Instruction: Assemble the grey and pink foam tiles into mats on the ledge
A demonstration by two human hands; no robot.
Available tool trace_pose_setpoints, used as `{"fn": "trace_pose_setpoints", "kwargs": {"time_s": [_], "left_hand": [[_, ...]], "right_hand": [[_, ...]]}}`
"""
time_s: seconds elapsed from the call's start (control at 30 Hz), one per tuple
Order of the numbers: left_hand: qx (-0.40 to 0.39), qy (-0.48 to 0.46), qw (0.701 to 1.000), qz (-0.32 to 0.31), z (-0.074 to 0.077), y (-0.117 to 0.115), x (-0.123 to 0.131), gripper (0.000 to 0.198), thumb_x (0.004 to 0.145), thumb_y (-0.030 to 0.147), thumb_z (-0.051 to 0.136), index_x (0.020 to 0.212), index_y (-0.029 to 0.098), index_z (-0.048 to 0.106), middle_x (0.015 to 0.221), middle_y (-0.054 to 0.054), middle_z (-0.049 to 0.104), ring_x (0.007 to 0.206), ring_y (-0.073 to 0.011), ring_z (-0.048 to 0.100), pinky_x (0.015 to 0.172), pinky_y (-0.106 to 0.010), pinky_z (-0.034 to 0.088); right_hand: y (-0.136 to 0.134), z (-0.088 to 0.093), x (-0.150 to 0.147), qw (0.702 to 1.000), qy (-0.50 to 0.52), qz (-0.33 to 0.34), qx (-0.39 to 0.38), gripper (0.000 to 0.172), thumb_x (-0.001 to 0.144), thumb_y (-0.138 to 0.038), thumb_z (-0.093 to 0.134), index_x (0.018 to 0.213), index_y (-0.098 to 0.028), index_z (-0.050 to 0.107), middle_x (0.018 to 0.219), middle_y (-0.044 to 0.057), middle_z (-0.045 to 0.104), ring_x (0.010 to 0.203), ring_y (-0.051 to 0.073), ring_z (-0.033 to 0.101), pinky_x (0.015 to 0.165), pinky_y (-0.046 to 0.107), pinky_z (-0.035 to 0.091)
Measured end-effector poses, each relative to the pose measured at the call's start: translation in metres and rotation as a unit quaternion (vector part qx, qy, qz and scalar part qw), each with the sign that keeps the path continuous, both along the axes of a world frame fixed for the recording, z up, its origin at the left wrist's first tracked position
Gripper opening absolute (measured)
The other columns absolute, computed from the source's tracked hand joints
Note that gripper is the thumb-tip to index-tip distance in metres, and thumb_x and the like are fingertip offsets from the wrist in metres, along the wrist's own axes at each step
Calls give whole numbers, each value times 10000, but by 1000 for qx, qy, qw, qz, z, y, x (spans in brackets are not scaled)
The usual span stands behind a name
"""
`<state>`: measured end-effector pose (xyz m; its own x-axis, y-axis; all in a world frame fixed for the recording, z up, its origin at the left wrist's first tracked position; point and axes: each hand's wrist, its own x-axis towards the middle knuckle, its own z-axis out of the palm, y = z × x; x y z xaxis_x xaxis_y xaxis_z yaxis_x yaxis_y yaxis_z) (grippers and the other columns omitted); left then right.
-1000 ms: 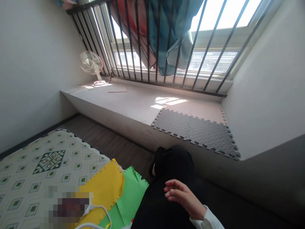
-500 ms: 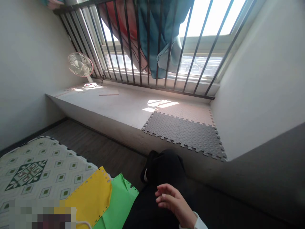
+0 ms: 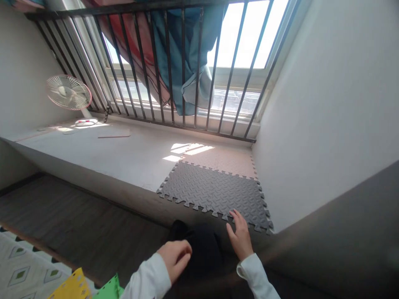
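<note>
My right hand [image 3: 241, 237] reaches over the front edge of the grey foam puzzle mat [image 3: 215, 192], thumb and fingers apart, holding nothing. Its fingertips overlap the mat's toothed rim in view; whether they touch it I cannot tell. My left hand [image 3: 175, 255] is above my dark-trousered knee [image 3: 202, 245], its fingers loosely bent, the thumb apart from them and nothing visible between. Behind the grey mat, a pale pink foam mat [image 3: 222, 159] adjoins it on the white ledge [image 3: 124, 160].
A white fan [image 3: 69, 93] stands at the ledge's left end, with a thin pinkish strip [image 3: 114, 136] nearby. Dark railings [image 3: 170, 62] front the curtained window. At lower left are a patterned bed cover [image 3: 23, 265], a yellow sheet [image 3: 73, 286] and a green sheet [image 3: 107, 289].
My view has turned right, so the bed and coloured sheets have slid toward the lower left. My right hand has moved forward to the grey mat's edge. My left hand has come into view.
</note>
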<state>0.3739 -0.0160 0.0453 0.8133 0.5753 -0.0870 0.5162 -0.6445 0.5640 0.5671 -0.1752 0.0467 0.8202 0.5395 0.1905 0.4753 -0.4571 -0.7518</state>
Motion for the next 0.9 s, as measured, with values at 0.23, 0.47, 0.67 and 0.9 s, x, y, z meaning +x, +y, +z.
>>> {"fn": "trace_pose_setpoints", "kwargs": {"time_s": [0.23, 0.47, 0.67, 0.9], "left_hand": [[160, 44, 970, 177, 6, 86, 175, 531, 821, 294, 368, 1331, 154, 326, 1421, -86, 260, 1303, -235, 229, 1068, -465, 205], [226, 150, 956, 111, -63, 108, 163, 514, 837, 362, 321, 1323, 196, 339, 1425, -66, 244, 1304, -226, 223, 1053, -506, 185], [245, 153, 950, 116, -59, 106, 166, 518, 838, 373, 307, 1323, 197, 336, 1428, -65, 243, 1305, -225, 216, 1047, -506, 190], [249, 141, 951, 118, -66, 108, 165, 511, 836, 374, 309, 1317, 207, 349, 1426, -71, 249, 1304, -228, 219, 1042, -512, 192]], "right_hand": [[38, -28, 85, 960, -127, -76, -238, 595, 807, -369, 351, 1332, -93, 302, 1437, 151, 158, 1313, 278, 138, 1025, 490, 161], [51, -60, 108, 910, -130, -50, -390, 530, 851, -435, 260, 1347, -248, 281, 1436, 62, 207, 1308, 223, 184, 1035, 505, 82], [53, -57, 105, 884, -119, -59, -449, 525, 865, -468, 201, 1362, -300, 205, 1453, 5, 153, 1324, 177, 122, 1053, 474, 74], [53, -53, 105, 880, -114, -58, -457, 527, 867, -478, 199, 1365, -302, 193, 1456, -3, 138, 1325, 169, 119, 1058, 465, 77]]}}
